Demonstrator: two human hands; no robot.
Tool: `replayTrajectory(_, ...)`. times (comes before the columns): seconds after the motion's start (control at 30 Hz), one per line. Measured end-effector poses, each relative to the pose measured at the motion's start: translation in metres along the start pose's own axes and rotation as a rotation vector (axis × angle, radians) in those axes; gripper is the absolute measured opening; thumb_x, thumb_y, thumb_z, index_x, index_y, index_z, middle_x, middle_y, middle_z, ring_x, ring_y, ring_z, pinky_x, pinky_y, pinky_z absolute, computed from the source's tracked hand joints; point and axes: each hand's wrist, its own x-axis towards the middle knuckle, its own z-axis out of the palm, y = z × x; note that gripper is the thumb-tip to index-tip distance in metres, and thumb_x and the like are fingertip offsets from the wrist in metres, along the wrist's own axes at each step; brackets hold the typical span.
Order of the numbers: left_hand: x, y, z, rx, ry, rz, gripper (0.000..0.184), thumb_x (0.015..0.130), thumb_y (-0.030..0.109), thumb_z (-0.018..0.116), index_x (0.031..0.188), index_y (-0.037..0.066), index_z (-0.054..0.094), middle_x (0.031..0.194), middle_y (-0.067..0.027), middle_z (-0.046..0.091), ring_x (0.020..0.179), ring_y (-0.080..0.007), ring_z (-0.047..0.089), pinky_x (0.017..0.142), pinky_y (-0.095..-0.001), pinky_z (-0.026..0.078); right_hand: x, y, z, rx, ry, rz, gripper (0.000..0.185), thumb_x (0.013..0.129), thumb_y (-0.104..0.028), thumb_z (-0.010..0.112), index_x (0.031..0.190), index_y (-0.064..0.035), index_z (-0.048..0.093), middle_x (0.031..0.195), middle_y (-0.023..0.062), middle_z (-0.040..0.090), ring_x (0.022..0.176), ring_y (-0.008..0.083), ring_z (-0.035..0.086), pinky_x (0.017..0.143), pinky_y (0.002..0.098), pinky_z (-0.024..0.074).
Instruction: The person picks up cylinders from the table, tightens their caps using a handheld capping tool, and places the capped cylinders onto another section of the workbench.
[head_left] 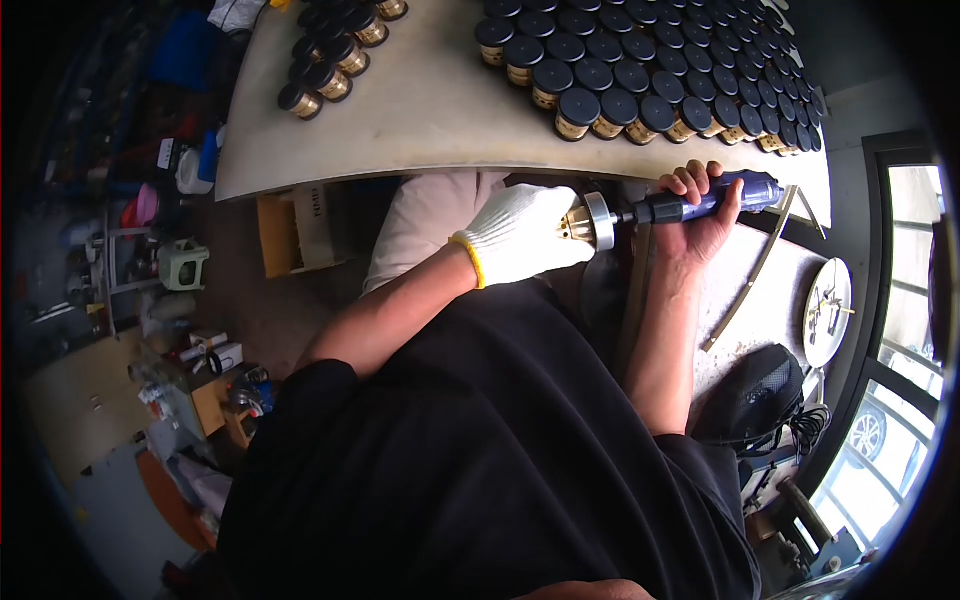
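My left hand [520, 235], in a white knit glove with a yellow cuff edge, is wrapped round a gold cylinder [578, 224] with a wide silver metal end [601, 221]. My bare right hand [697, 215] grips a purple-blue handheld power tool [735, 195], which looks like an electric screwdriver. Its black nose and thin shaft [626, 217] point left at the silver end. Whether the tip touches it I cannot tell. Both hands are over my lap, just below the table's near edge.
On the pale table [400, 120] stand rows of gold cylinders with black tops [578, 108], and a smaller group [328, 80] at left. A side surface at right bears a thin strip [752, 275], a white round dish [828, 312] and a black mesh-backed object [757, 395]. A cardboard box [285, 235] lies below.
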Motion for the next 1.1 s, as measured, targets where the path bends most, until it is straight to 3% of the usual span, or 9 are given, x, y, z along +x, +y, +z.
replayTrajectory(0.17,-0.001,-0.003,0.003,0.005,-0.012,-0.024,0.037,0.082,0.039,0.076,0.087,0.006,0.063,0.073,-0.0143,0.065,0.068,-0.0353,0.064,0.064,-0.0424,0.05,-0.001,0.0,-0.001,-0.03,0.007,0.003,0.033,0.095,-0.031,0.067,0.106,-0.0024,0.055,0.077,0.0027,0.045,0.065,0.0133,0.045,0.073,0.0311,0.0426)
replayTrajectory(0.33,-0.006,-0.003,-0.006,-0.204,-0.006,-0.005,0.041,0.079,0.038,0.081,0.098,0.005,0.065,0.097,-0.0093,0.067,0.09,-0.0277,0.066,0.076,-0.0361,0.051,0.001,-0.003,-0.006,0.029,-0.014,-0.008,0.037,0.095,-0.036,0.066,0.109,-0.0033,0.059,0.079,0.0041,0.047,0.067,0.014,0.046,0.074,0.0326,0.0426)
replayTrajectory(0.37,-0.012,-0.01,0.002,-0.163,0.231,0.162,0.042,0.078,0.031,0.084,0.106,0.005,0.065,0.106,-0.0068,0.065,0.099,-0.0239,0.063,0.085,-0.0331,0.05,0.0,-0.004,-0.007,0.06,-0.012,-0.032,0.038,0.095,-0.037,0.067,0.11,-0.0021,0.059,0.079,0.0043,0.047,0.068,0.0143,0.046,0.074,0.0325,0.0421)
replayTrajectory(0.47,-0.021,-0.012,-0.006,-0.248,0.272,0.13,0.042,0.079,0.02,0.083,0.114,0.006,0.064,0.109,-0.0068,0.064,0.1,-0.0196,0.064,0.087,-0.0312,0.052,0.002,-0.008,-0.008,0.045,0.004,-0.095,0.041,0.094,-0.038,0.068,0.109,-0.0008,0.06,0.079,0.0044,0.047,0.069,0.0149,0.045,0.074,0.0325,0.0415)
replayTrajectory(0.5,-0.025,-0.011,-0.001,-0.464,0.276,0.056,0.037,0.084,0.008,0.079,0.117,0.004,0.061,0.11,-0.0069,0.063,0.102,-0.0155,0.064,0.085,-0.0297,0.054,0.003,-0.008,-0.009,0.05,0.019,-0.108,0.042,0.093,-0.039,0.069,0.11,-0.0008,0.06,0.079,0.0042,0.046,0.068,0.0152,0.045,0.074,0.0326,0.0416)
replayTrajectory(0.6,-0.025,-0.004,0.011,-0.951,0.317,-0.002,0.035,0.088,0.002,0.074,0.119,0.001,0.059,0.111,-0.0073,0.064,0.102,-0.0137,0.064,0.083,-0.0283,0.056,0.004,-0.006,-0.009,0.07,0.034,-0.103,0.042,0.093,-0.039,0.069,0.109,-0.0014,0.059,0.079,0.0043,0.046,0.068,0.0154,0.045,0.075,0.0327,0.0416)
replayTrajectory(0.8,-0.02,-0.007,0.03,-0.751,0.296,-0.058,0.036,0.089,-0.001,0.07,0.122,-0.001,0.056,0.11,-0.0092,0.065,0.095,-0.0155,0.066,0.082,-0.029,0.057,0.001,-0.002,-0.008,-0.007,-0.007,-0.082,0.034,0.095,-0.036,0.067,0.102,-0.0043,0.056,0.078,0.0036,0.045,0.068,0.0154,0.044,0.075,0.0329,0.0414)
replayTrajectory(0.9,-0.017,-0.01,0.035,-0.594,0.397,0.095,0.036,0.087,0.003,0.074,0.119,0.001,0.057,0.105,-0.0092,0.066,0.087,-0.0147,0.068,0.077,-0.0292,0.057,0.001,-0.004,-0.008,-0.027,0.041,-0.075,0.03,0.096,-0.034,0.065,0.098,-0.0057,0.055,0.075,0.0024,0.043,0.066,0.0143,0.042,0.071,0.0318,0.041)
replayTrajectory(1.1,-0.02,-0.001,0.029,-0.77,0.411,0.011,0.037,0.087,0.009,0.076,0.118,0.0,0.057,0.1,-0.01,0.068,0.083,-0.0151,0.069,0.073,-0.029,0.057,0.003,0.001,-0.005,-0.032,-0.007,-0.066,0.029,0.098,-0.032,0.064,0.103,-0.005,0.053,0.077,0.0018,0.041,0.065,0.012,0.041,0.072,0.0307,0.0411)
